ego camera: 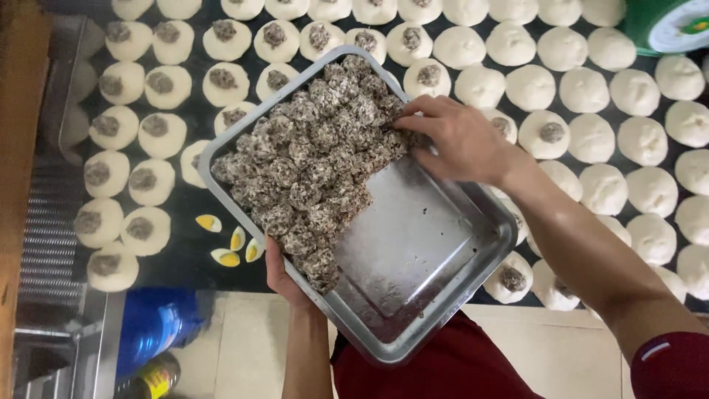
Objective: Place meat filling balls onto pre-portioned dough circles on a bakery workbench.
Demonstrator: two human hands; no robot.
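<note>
**A:** From the head camera, what are the hands doing?

**B:** The left hand (284, 277) grips the near edge of a metal tray (421, 258) from below, with the fingers hidden under it, and holds the tray tilted above the dark table (185, 199). The right hand (454, 137) reaches into the tray from the right, its fingertips (405, 122) pinched together on one of the filling balls (310, 170).

**A:** Where do those balls sit?

**B:** They are dark, speckled and heaped in the far left half of the tray. The near right half is bare metal with crumbs.

**A:** And around the tray?

**B:** Rows of flattened white dough rounds (583, 89) cover the table. Those at the left and top left carry a dark ball in the middle (225, 77). Most at the right are plain, though a few just beside the tray are topped too. Four egg wedges (229, 247) with yellow yolk lie on the table near the left hand. A blue container (159, 325) stands below the table edge at the lower left, and a green-rimmed round object (668, 26) shows at the top right corner.
</note>
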